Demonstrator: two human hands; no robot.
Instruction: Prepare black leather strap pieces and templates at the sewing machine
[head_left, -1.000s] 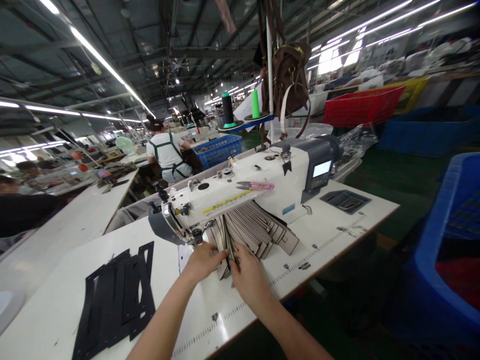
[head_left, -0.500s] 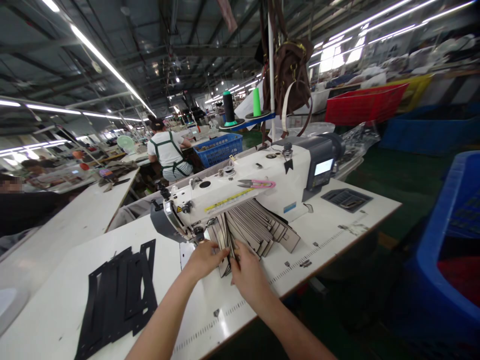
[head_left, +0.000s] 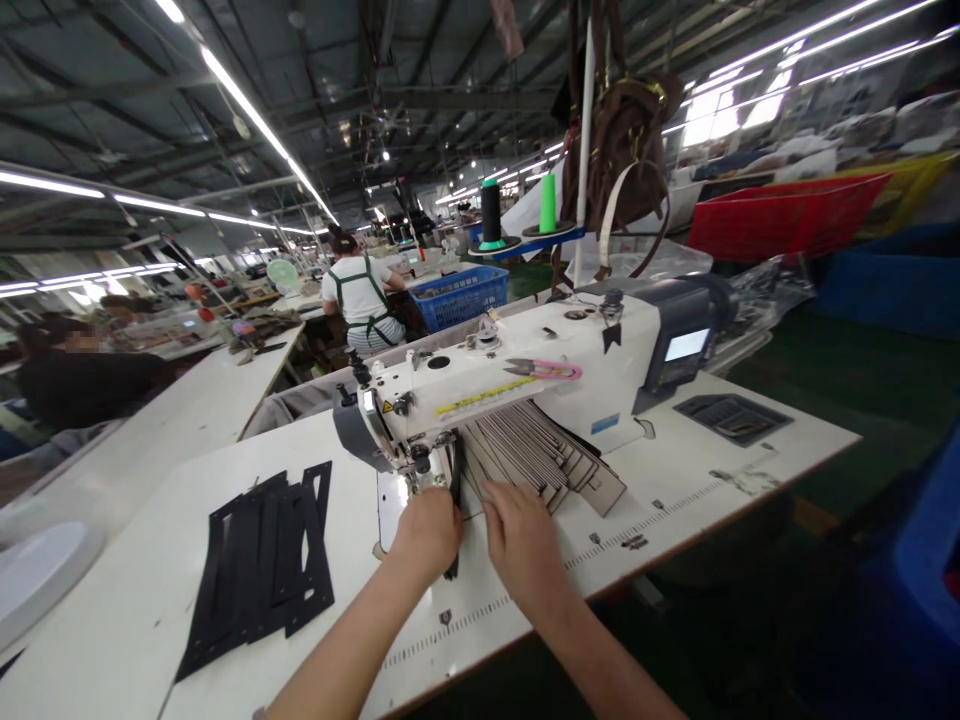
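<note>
My left hand (head_left: pixel 427 530) is closed on a dark strip (head_left: pixel 453 572), held on edge just beside the sewing machine's needle area; the fingertips are partly hidden. To its right my right hand (head_left: pixel 526 540) has its fingers stretched out, resting at the near ends of a fanned stack of grey-beige strips with dark edges (head_left: pixel 517 450). That stack lies under the arm of the white sewing machine (head_left: pixel 495 370). On the tabletop to the left, black flat pieces with small holes (head_left: pixel 259 560) lie overlapping.
Pink-handled snips (head_left: pixel 551 370) lie on the machine's arm. Black thread (head_left: pixel 491 215) and green thread (head_left: pixel 547 203) stand on a holder behind. A blue crate (head_left: pixel 461 298) and a person (head_left: pixel 364 295) are beyond. A brown bag (head_left: pixel 626 180) hangs from the pole.
My left hand has closed on the dark strip, which has come away from the stack towards the needle area. My right hand has let go and opened. The whole view has shifted.
</note>
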